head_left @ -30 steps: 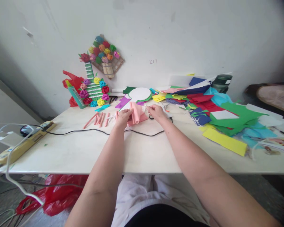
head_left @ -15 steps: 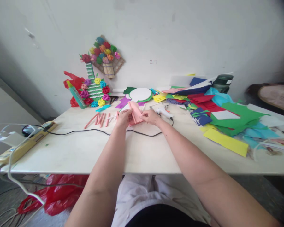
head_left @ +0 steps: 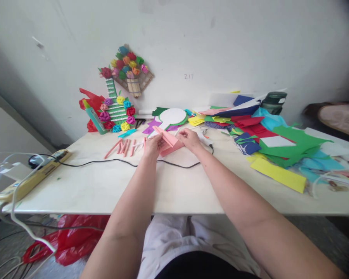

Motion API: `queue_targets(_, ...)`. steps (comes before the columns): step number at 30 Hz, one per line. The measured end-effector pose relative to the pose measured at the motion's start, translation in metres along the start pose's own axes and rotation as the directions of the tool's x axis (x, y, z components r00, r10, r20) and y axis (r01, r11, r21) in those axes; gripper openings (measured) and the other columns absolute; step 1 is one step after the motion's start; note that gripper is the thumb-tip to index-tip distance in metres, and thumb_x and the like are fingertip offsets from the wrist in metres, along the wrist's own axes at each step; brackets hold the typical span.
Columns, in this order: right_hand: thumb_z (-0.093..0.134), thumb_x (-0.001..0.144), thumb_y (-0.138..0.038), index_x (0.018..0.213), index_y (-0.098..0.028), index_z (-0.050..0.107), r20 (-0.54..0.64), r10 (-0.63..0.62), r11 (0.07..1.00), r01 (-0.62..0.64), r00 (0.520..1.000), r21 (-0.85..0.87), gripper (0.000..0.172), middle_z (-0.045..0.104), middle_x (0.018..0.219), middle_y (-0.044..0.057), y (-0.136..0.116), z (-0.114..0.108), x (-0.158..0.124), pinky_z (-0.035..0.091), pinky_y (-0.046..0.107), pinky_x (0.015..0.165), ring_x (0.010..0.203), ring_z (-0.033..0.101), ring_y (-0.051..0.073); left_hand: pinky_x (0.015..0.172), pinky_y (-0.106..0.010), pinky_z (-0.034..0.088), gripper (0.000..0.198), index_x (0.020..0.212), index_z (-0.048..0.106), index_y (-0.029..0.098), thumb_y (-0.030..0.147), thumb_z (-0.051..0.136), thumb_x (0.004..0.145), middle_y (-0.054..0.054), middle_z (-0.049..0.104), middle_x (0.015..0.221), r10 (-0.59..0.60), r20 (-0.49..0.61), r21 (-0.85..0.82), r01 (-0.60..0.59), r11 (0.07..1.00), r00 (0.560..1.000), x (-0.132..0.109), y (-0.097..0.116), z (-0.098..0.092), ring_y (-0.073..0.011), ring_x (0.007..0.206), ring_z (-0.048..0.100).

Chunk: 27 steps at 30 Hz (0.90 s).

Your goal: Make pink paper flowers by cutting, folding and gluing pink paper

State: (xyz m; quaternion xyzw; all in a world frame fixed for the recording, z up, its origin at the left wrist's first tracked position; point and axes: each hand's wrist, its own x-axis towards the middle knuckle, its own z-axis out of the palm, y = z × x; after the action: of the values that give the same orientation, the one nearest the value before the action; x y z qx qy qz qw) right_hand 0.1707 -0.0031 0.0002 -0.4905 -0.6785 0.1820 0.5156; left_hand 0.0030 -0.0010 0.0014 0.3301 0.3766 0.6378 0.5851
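Note:
My left hand [head_left: 153, 144] grips a sheet of pink paper [head_left: 168, 137] that is partly rolled and slants down to the right. At its right corner, my right hand [head_left: 189, 139] has its fingers pinched together on the paper's edge. Another pink piece [head_left: 173, 148] shows under the held sheet, just above the table. To the left of my left hand lie several thin pink paper rolls [head_left: 125, 148]. A white glue gun [head_left: 203, 138] rests behind my right hand, partly hidden by it.
A black cord [head_left: 104, 160] crosses the table to a power strip [head_left: 35, 176] at left. Coloured paper sheets [head_left: 293, 143] pile up at right. A flower-decorated guitar shape [head_left: 117, 110] and a glue bottle [head_left: 93, 118] stand by the wall. A white round cutout [head_left: 173, 116] lies behind my hands.
The pink paper has turned from upright to slanting down rightward, uncovering more of the piece below. My right hand has moved slightly right and up.

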Motion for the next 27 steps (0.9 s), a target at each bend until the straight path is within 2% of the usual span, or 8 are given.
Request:
queue_targets(2,0.053,0.073,-0.037,0.059,-0.019,0.058,0.034,0.041,0.999,-0.043,0.999,0.033,0.024,0.059,0.06,0.002,-0.005,-0.001,-0.001,0.039,0.026,0.056,0.058,0.051,0.014,0.058,-0.022,0.05,0.015,0.068,0.055,0.013,0.019,0.068,0.064,0.0,0.059,0.057,0.01,0.007,-0.02,-0.01,1.0,1.0,0.001,-0.001,0.0,-0.0095,0.052,0.058)
queue_targets(5,0.054,0.074,-0.043,0.052,-0.016,0.056,0.23,0.121,0.968,-0.167,0.966,0.189,0.034,0.054,0.047,0.002,-0.015,-0.005,-0.005,0.034,0.025,0.043,0.041,0.044,0.01,0.059,-0.021,0.05,0.013,0.068,0.055,0.012,0.019,0.067,0.067,0.0,0.059,0.056,0.013,0.017,-0.054,-0.012,0.998,1.0,0.0,-0.002,0.001,-0.0094,0.053,0.059)
queue_targets(7,0.057,0.073,-0.043,0.055,-0.014,0.06,0.424,0.127,0.928,-0.258,0.897,0.267,0.034,0.055,0.044,0.002,-0.021,-0.008,-0.007,0.029,0.023,0.037,0.036,0.041,0.009,0.059,-0.021,0.05,0.012,0.068,0.055,0.012,0.018,0.065,0.069,0.0,0.058,0.056,0.006,-0.004,-0.077,-0.006,0.997,1.0,-0.001,-0.001,0.002,-0.0099,0.054,0.059)
queue_targets(10,0.061,0.071,-0.041,0.066,-0.011,0.064,0.627,0.065,0.881,-0.34,0.776,0.33,0.03,0.057,0.043,0.002,-0.026,-0.013,-0.01,0.026,0.02,0.033,0.032,0.038,0.006,0.058,-0.021,0.05,0.01,0.067,0.054,0.013,0.016,0.062,0.072,0.0,0.058,0.055,-0.02,-0.07,-0.12,0.011,0.993,0.997,-0.003,0.001,0.005,-0.0098,0.053,0.059)
queue_targets(13,0.062,0.072,-0.035,0.081,-0.008,0.065,0.733,0.005,0.858,-0.38,0.68,0.346,0.029,0.062,0.049,0.003,-0.029,-0.013,-0.012,0.026,0.018,0.032,0.032,0.038,0.005,0.057,-0.021,0.049,0.009,0.068,0.054,0.013,0.013,0.058,0.075,0.0,0.059,0.056,-0.074,-0.14,-0.16,0.051,0.986,0.987,-0.005,0.002,0.008,-0.0099,0.052,0.059)
queue_targets(16,0.059,0.073,-0.024,0.096,-0.007,0.063,0.787,0.03,0.848,-0.433,0.617,0.307,0.029,0.066,0.055,0.004,-0.029,-0.009,-0.012,0.029,0.017,0.031,0.032,0.039,0.005,0.059,-0.024,0.05,0.01,0.07,0.054,0.013,0.014,0.054,0.079,-0.002,0.06,0.057,-0.121,-0.16,-0.169,0.093,0.981,0.98,-0.005,0.002,0.009,-0.0119,0.053,0.06)
queue_targets(20,0.055,0.074,-0.016,0.1,-0.008,0.063,0.8,0.073,0.841,-0.469,0.596,0.272,0.028,0.067,0.06,0.004,-0.026,-0.003,-0.012,0.032,0.016,0.032,0.032,0.04,0.004,0.063,-0.025,0.049,0.011,0.069,0.055,0.013,0.013,0.052,0.08,-0.003,0.061,0.059,-0.111,-0.168,-0.168,0.082,0.982,0.98,-0.005,0.001,0.009,-0.0119,0.054,0.06)
queue_targets(27,0.058,0.077,-0.02,0.096,-0.012,0.063,0.765,0.12,0.832,-0.484,0.633,0.27,0.021,0.069,0.068,0.005,-0.027,-0.003,-0.014,0.033,0.015,0.032,0.033,0.041,0.003,0.067,-0.026,0.049,0.009,0.071,0.055,0.013,0.014,0.053,0.08,-0.002,0.061,0.059,-0.081,-0.162,-0.148,0.057,0.987,0.984,-0.003,0.001,0.009,-0.0116,0.055,0.061)
